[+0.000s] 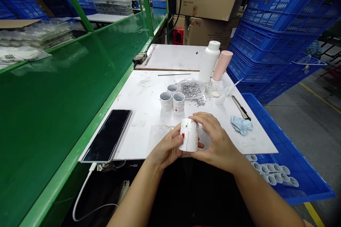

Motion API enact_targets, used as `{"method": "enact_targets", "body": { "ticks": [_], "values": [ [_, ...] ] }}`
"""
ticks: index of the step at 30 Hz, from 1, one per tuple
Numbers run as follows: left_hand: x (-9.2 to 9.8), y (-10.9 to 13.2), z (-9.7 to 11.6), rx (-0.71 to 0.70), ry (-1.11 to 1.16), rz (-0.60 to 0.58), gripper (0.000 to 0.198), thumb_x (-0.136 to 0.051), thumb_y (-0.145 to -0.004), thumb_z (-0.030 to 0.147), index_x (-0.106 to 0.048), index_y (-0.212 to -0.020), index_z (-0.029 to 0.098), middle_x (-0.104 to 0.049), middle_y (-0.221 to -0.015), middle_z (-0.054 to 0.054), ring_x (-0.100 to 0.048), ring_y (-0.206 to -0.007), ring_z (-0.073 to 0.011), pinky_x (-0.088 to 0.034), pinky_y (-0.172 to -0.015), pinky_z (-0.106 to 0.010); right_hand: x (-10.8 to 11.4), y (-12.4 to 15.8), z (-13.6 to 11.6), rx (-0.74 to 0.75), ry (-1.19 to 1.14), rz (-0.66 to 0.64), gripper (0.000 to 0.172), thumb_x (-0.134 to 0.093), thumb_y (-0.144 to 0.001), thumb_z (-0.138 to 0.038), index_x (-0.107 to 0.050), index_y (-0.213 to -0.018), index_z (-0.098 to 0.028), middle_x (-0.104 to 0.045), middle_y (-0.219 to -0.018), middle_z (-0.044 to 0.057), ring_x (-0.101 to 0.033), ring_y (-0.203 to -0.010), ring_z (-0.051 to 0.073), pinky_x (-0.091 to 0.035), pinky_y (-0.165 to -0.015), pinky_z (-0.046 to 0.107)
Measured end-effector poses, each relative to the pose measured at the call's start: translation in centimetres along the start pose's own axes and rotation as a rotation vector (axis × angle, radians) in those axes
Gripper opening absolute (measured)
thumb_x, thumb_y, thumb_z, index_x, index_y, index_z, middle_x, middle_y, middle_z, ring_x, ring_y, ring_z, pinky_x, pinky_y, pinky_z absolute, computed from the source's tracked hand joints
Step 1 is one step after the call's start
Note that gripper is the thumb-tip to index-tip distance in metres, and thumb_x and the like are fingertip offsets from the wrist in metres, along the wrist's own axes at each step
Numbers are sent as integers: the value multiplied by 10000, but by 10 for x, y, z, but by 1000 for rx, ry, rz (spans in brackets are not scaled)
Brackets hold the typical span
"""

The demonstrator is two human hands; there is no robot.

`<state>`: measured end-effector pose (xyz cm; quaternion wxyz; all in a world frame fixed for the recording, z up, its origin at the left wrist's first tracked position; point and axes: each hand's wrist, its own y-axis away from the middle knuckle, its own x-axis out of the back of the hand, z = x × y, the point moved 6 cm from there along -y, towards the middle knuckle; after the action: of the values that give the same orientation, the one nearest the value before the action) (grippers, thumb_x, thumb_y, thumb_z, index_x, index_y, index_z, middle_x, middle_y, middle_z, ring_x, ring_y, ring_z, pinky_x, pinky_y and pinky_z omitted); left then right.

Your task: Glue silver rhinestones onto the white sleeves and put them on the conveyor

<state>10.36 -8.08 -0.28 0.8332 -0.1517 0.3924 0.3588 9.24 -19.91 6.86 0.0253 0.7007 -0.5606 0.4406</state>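
Note:
Both my hands hold a white cylindrical sleeve (189, 135) with a small red mark, just above the near edge of a white work board (141, 138). My left hand (165, 148) cups its left side, and my right hand (211, 138) wraps its right side and top. Beyond them stand three similar white cylinders (170, 97) with grey insides. Next to those lies a clear bag of small silver parts (190, 90), with a few loose silver bits (200, 102) beside it.
A black smartphone (107, 136) lies at the board's left edge, above a green shelf (58, 113). A craft knife (240, 108), blue cloth (241, 125) and white and pink bottles (210, 61) stand right and behind. A blue crate (287, 173) holds grey-white cups; stacked blue crates (279, 32) rise behind.

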Motion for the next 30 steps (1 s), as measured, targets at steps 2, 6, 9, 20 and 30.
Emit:
{"method": "enact_targets", "body": {
  "ticks": [2,6,9,20,30],
  "values": [
    [2,-1,2,-22,-19,56,593,-689,-818,328,-450,-1347,205,-689,-1005,-125,-706,-904,-269,-564,-674,-287,10,0,8,-10,-22,-59,818,-793,-686,-314,-400,-1401,-251,-476,-1399,121,-422,-1321,319,-375,-1096,497],
    [7,-4,5,-68,11,157,550,-671,-831,338,-464,-1319,193,-697,-979,-111,-708,-896,-238,-585,-774,-325,56,-11,47,-103,8,101,392,-635,-833,-256,-568,-1219,-241,-574,-1264,99,-542,-1178,261,-505,-905,396],
    [9,-6,6,-82,22,185,545,-662,-837,334,-459,-1320,184,-693,-983,-112,-706,-903,-238,-589,-767,-314,67,-31,85,-211,174,139,106,-533,-866,-184,-638,-851,-195,-661,-854,49,-610,-780,182,-486,-705,318],
    [8,-3,5,-83,-9,199,603,-682,-826,344,-413,-1341,184,-675,-999,-113,-704,-898,-254,-583,-760,-336,-3,-82,145,-232,369,-328,69,-601,-777,-121,-644,-750,-168,-654,-792,34,-553,-719,155,-375,-645,263],
    [7,-4,6,-75,-9,209,649,-722,-789,367,-415,-1326,171,-673,-997,-116,-706,-887,-261,-584,-749,-340,4,-62,145,-269,402,-498,102,-588,-757,-130,-617,-670,-175,-646,-750,48,-538,-672,164,-352,-614,273]
  ]
}}
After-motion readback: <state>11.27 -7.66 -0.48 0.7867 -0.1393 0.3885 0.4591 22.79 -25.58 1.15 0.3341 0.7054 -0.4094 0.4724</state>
